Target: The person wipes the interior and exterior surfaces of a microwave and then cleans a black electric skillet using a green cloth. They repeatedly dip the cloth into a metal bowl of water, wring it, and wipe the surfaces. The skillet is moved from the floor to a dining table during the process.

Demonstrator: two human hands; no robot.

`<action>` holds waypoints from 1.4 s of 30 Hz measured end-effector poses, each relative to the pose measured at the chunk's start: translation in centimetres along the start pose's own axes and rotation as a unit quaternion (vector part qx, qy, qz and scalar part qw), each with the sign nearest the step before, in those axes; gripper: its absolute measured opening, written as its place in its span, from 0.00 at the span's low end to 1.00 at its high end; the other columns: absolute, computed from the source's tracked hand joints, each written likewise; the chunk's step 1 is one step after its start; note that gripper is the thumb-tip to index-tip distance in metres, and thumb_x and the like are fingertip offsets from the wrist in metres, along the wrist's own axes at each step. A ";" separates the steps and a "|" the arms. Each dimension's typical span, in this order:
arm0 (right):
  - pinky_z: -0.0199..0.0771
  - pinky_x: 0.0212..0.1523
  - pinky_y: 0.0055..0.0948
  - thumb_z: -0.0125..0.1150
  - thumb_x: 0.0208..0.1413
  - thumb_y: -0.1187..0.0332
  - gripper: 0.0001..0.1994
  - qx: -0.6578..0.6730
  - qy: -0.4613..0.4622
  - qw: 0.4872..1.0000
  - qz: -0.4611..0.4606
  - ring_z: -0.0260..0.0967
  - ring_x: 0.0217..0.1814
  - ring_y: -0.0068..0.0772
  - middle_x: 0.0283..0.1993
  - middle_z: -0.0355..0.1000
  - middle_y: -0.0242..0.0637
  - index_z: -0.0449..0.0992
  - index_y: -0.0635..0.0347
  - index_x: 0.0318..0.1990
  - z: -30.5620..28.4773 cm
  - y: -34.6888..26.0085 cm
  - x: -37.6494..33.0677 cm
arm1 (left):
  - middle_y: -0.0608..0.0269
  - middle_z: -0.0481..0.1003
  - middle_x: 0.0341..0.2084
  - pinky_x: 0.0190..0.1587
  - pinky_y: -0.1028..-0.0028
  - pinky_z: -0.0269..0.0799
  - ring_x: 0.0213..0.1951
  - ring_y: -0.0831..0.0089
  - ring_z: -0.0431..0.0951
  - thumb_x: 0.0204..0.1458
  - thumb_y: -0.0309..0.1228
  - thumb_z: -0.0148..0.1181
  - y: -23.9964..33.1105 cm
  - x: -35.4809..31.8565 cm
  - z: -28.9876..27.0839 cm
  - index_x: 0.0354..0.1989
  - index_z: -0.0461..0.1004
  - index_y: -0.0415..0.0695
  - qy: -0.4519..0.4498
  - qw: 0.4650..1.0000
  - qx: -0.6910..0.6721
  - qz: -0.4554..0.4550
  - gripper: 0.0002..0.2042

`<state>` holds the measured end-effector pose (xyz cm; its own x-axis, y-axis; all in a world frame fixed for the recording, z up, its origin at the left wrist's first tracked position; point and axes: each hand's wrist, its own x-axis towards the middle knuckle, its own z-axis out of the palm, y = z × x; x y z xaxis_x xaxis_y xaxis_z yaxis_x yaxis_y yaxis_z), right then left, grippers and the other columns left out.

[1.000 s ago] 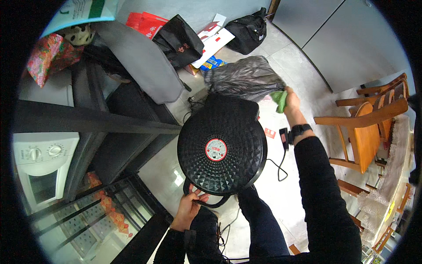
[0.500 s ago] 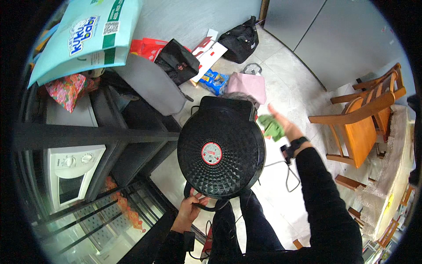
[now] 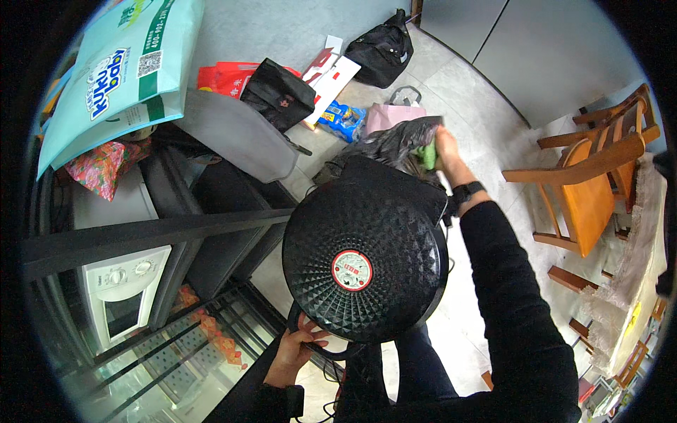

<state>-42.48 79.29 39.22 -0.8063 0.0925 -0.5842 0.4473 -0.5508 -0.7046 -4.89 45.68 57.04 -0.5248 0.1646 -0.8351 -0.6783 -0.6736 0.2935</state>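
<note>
A round black electric griddle (image 3: 381, 240) with a studded lid and a red-rimmed badge hangs in front of my legs. My left hand (image 3: 290, 354) has its fingers wrapped round the curved handle (image 3: 331, 350) at the near side. Beyond the far edge, my right hand (image 3: 449, 151) is closed on a crumpled green cloth (image 3: 427, 155). A grey-black plastic bag (image 3: 395, 144) lies bunched behind the griddle, its upper edge at my right fingers. Whether those fingers also grip the bag cannot be made out.
At left stand a dark shelf rack (image 3: 155, 225) with a white microwave (image 3: 127, 289), and a light-blue shopping bag (image 3: 127, 77). Against the wall are a black bag (image 3: 381, 53), a pink bag (image 3: 388, 116) and a blue packet (image 3: 342, 121). Wooden chairs (image 3: 585, 190) stand right.
My right hand has moved farther away and slightly left with the green cloth, up to the plastic bag. The bag now stands higher and wider. The griddle sits slightly lower and farther right.
</note>
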 end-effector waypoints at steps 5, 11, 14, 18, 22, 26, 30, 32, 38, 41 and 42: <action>0.71 0.44 0.30 0.62 0.50 0.49 0.27 -0.332 0.024 0.941 -0.060 0.72 0.41 0.30 0.42 0.76 0.39 0.75 0.65 0.48 -3.4 -5.5 1.3 | 0.47 0.64 0.55 0.37 0.66 0.80 0.45 0.49 0.76 0.33 0.16 0.45 0.7 -0.4 0.5 0.65 0.51 0.45 0.024 1.000 -0.012 -0.001 0.40; 0.75 0.34 0.27 0.66 0.49 0.55 0.24 -0.527 -0.102 0.837 0.104 0.73 0.32 0.30 0.37 0.76 0.38 0.76 0.68 0.46 -1.8 -8.5 -7.6 | 0.52 0.67 0.49 0.48 0.62 0.74 0.45 0.56 0.74 0.35 0.17 0.44 2.1 1.0 2.9 0.60 0.56 0.43 0.031 0.998 0.001 0.057 0.34; 0.75 0.32 0.23 0.60 0.56 0.59 0.17 -0.254 -0.134 0.955 0.069 0.73 0.32 0.25 0.38 0.76 0.36 0.76 0.62 0.47 -1.7 -8.1 -14.0 | 0.51 0.66 0.50 0.48 0.62 0.74 0.48 0.55 0.72 0.37 0.16 0.43 3.1 2.0 4.8 0.57 0.59 0.44 -0.038 0.990 0.011 0.133 0.31; 0.70 0.51 0.30 0.44 0.59 0.41 0.33 -0.234 -0.152 0.954 0.111 0.69 0.50 0.30 0.52 0.70 0.40 0.66 0.63 0.57 -2.2 -7.4 -22.7 | 0.46 0.62 0.56 0.46 0.62 0.76 0.45 0.54 0.76 0.42 0.14 0.40 4.1 2.3 6.1 0.64 0.52 0.45 -0.049 0.994 -0.002 0.102 0.34; 0.70 0.48 0.31 0.50 0.56 0.41 0.37 -0.305 -0.104 0.946 0.039 0.70 0.47 0.36 0.48 0.71 0.46 0.64 0.70 0.58 -2.5 -7.6 -31.5 | 0.48 0.64 0.54 0.45 0.63 0.77 0.43 0.56 0.76 0.45 0.16 0.42 4.0 0.5 6.8 0.63 0.52 0.43 -0.095 0.990 0.053 0.089 0.31; 0.70 0.50 0.30 0.66 0.49 0.54 0.40 -0.222 -0.030 0.973 0.047 0.69 0.52 0.35 0.54 0.68 0.46 0.55 0.69 0.64 -3.5 -8.3 -38.9 | 0.51 0.66 0.52 0.45 0.63 0.76 0.41 0.60 0.77 0.47 0.18 0.42 4.0 -2.7 9.4 0.62 0.53 0.41 -0.139 0.976 0.149 0.071 0.28; 0.73 0.48 0.30 0.63 0.52 0.63 0.31 0.002 0.024 0.998 -0.053 0.71 0.48 0.32 0.51 0.70 0.39 0.59 0.63 0.62 -6.7 -9.4 -45.5 | 0.52 0.65 0.50 0.43 0.62 0.76 0.38 0.60 0.77 0.48 0.19 0.42 3.2 -5.4 15.2 0.62 0.52 0.40 -0.178 0.959 0.218 0.032 0.28; 0.75 0.45 0.30 0.62 0.52 0.66 0.25 0.095 0.026 0.990 -0.105 0.72 0.47 0.31 0.49 0.71 0.37 0.63 0.61 0.57 -9.1 -10.6 -49.3 | 0.52 0.65 0.48 0.43 0.61 0.77 0.37 0.60 0.77 0.49 0.19 0.42 2.0 -6.7 18.9 0.62 0.52 0.40 -0.183 0.950 0.251 0.018 0.27; 0.76 0.41 0.29 0.62 0.52 0.62 0.23 0.179 0.128 0.962 -0.162 0.72 0.42 0.31 0.45 0.72 0.37 0.66 0.60 0.54 -17.0 -15.2 -58.8 | 0.48 0.69 0.48 0.39 0.61 0.78 0.38 0.55 0.78 0.53 0.23 0.46 -3.1 -9.5 31.9 0.59 0.56 0.38 -0.287 0.874 0.393 -0.003 0.23; 0.75 0.41 0.30 0.63 0.52 0.62 0.24 0.202 0.177 0.938 -0.217 0.72 0.43 0.30 0.47 0.71 0.38 0.65 0.61 0.55 -22.2 -17.0 -63.9 | 0.46 0.69 0.49 0.39 0.63 0.79 0.38 0.55 0.78 0.47 0.20 0.42 -8.5 -10.8 38.5 0.61 0.53 0.39 -0.375 0.825 0.421 -0.050 0.28; 0.75 0.42 0.29 0.63 0.52 0.62 0.25 0.201 0.166 0.933 -0.247 0.71 0.44 0.30 0.48 0.71 0.37 0.65 0.61 0.55 -24.2 -17.6 -65.6 | 0.45 0.69 0.50 0.39 0.64 0.79 0.38 0.55 0.78 0.45 0.19 0.41 -10.8 -11.2 40.5 0.62 0.52 0.39 -0.396 0.810 0.428 -0.057 0.30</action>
<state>11.96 103.02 80.19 -0.6818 0.6325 -0.3675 -0.1826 -0.6337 -0.7518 -12.50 80.22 82.10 -0.3700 0.8292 -0.4190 -0.6753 0.0697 0.7342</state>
